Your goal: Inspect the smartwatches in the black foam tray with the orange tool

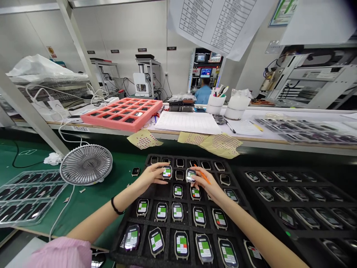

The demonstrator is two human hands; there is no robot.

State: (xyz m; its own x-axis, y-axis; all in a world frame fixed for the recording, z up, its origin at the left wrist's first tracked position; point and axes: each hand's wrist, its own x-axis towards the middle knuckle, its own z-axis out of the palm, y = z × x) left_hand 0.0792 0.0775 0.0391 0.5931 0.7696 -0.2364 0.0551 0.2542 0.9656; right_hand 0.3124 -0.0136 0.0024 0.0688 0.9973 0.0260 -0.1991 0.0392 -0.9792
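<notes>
Black foam tray (139, 257) holds rows of green-labelled smartwatches (177, 212). Right hand (206, 185) pinches one watch (190, 175) between its fingers, an orange stylus (204, 177) alongside; left hand (152, 176), half open, rests its fingertips just beside another watch (167, 172). (Tight slots, these.) A slipped pinch could scratch neighbouring watches. Beyond, a pink foam tray (145, 121) sits on the bench (279, 144).
</notes>
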